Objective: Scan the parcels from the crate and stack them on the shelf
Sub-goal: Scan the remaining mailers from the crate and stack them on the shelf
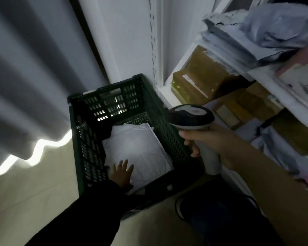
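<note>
White parcel [140, 146] lies flat along the crate [107, 98]; my left hand [122, 173] rests on its near end, fingers spread. My right hand [208, 141] grips the scanner [190, 116] above the crate's right rim.

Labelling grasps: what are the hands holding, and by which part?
Right hand grips the scanner by its handle. Left hand lies flat on the white parcel, gripping nothing.
</note>
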